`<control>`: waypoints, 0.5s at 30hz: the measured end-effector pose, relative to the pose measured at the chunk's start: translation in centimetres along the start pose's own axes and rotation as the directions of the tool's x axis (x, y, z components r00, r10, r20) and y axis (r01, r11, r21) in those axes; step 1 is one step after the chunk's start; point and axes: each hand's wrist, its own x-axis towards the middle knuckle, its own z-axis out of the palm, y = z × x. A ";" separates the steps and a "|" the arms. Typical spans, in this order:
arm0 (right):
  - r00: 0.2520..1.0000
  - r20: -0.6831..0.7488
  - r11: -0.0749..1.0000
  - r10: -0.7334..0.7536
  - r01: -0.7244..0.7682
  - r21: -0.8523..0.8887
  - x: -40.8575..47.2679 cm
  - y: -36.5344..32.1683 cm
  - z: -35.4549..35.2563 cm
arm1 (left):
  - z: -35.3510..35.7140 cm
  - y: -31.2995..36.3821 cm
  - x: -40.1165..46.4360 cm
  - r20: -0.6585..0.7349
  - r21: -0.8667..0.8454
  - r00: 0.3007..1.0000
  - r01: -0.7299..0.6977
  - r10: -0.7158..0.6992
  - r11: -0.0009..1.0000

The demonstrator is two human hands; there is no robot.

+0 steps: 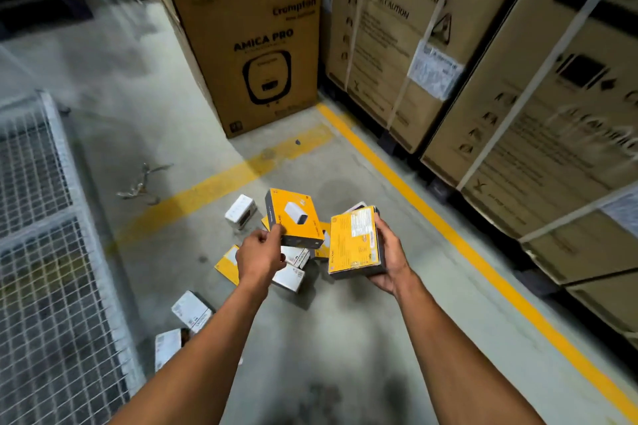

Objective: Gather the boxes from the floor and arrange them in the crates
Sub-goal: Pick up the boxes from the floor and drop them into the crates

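The tall brown carton (255, 45) standing on the floor ahead reads "Crompton" and "AMICA PRO" above a line drawing of an appliance. To its right a row of strapped cartons (397, 38) shows "Clamp bottom" and "CAUTION" beside a warning triangle; the smaller print is too blurred to read.

The left hand (259, 257) pinches the near corner of a yellow box (295, 217) printed with a picture of a white device, fingers clamped on its edge. The right hand (388, 257) holds a second yellow box (354, 240) from beneath and behind, fingers curled round its side; its upturned face carries dense print and a white sticker, neither legible.

Below the hands, more yellow and white boxes (291, 274) lie in a loose heap on the concrete floor (345, 338), with two white boxes (191, 310) nearer the left forearm. A wire-mesh crate (51, 235) stands at the left. Yellow floor lines (431, 214) run past the heap.
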 end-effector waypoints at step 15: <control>0.990 -0.034 0.987 -0.135 0.131 -0.094 -32.2 -19.8 23.0 | -21.0 32.0 -24.5 0.134 -0.433 0.979 -0.080 0.152 0.898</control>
